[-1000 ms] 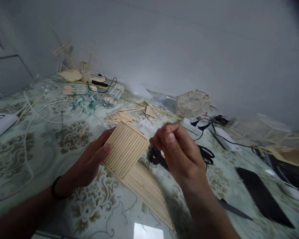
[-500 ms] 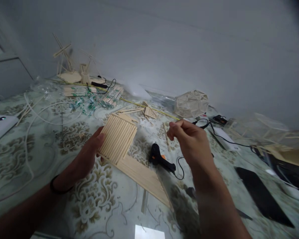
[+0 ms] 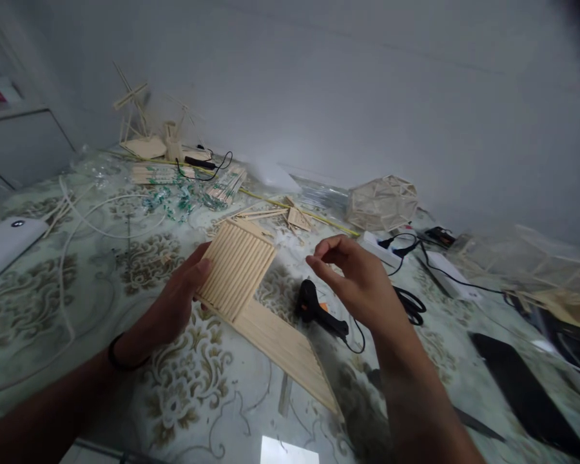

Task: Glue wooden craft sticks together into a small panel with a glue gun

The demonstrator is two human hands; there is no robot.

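My left hand (image 3: 181,299) grips the left edge of a model made of wooden sticks (image 3: 239,267), thumb on top and the other fingers mostly hidden underneath. Its ribbed, box-like part tilts toward me, and a long flat panel (image 3: 283,348) slopes away to the lower right. To the right of the model my right hand (image 3: 352,277) is raised, thumb and forefinger tips brought close in a pinch. Whatever those tips hold, if anything, is too small to make out. Below that hand a black glue gun (image 3: 316,312) lies on the patterned tablecloth.
Scissors (image 3: 410,304) lie partly behind my right forearm, near a white power strip (image 3: 381,248) with black plugs. Bundled sticks (image 3: 225,187), a stick-built polyhedron (image 3: 384,203) and a windmill-like model (image 3: 142,142) stand along the wall. A dark phone-like slab (image 3: 526,393) lies right.
My right hand has moved left and slightly down toward the model, uncovering the scissors and power strip. The left hand keeps its hold; the whole view has shifted a little.
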